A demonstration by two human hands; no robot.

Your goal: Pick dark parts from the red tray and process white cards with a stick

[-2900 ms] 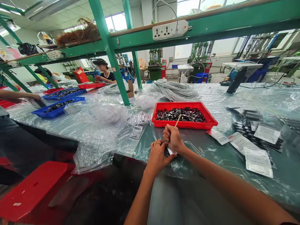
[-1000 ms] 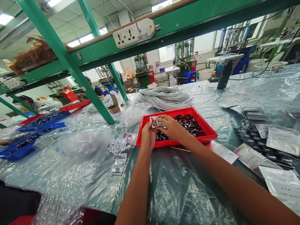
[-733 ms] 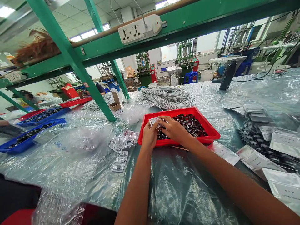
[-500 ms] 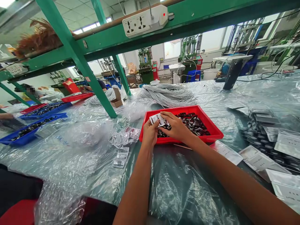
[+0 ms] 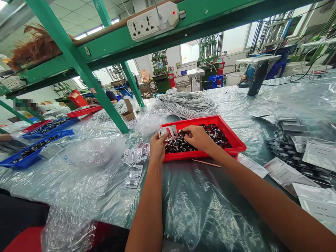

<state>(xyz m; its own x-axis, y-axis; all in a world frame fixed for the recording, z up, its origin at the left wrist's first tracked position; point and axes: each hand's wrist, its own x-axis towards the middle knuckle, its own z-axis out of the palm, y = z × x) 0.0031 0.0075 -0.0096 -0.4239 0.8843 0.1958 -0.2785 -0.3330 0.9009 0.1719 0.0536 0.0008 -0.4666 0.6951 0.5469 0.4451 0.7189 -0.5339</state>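
A small clear packet with white and dark print (image 5: pixel 171 131) is pinched in my left hand (image 5: pixel 157 146), above the left end of a red plastic tray (image 5: pixel 238 143). Small glossy black pieces (image 5: pixel 175 147) fill much of the tray. My right hand (image 5: pixel 198 137) is over the middle of the tray, thumb and fingertips closed on what looks like one of the black pieces, just right of the packet. Its exact shape is partly hidden by the fingers. A thin wooden stick (image 5: pixel 207 163) lies in front of the tray.
Filled silvery packets (image 5: pixel 133 176) lie left of the tray. At right are white-labelled silver bags (image 5: pixel 319 203). Grey cable coils (image 5: pixel 183 105) sit behind the tray. A green frame post (image 5: pixel 105 101) rises at left, beyond blue trays (image 5: pixel 69 133) and a person's arm (image 5: pixel 5 137).
My right hand has left the packet and moved to the black pieces, fingertips closing there. My left hand has shifted slightly left, still holding the packet. The view has turned slightly.
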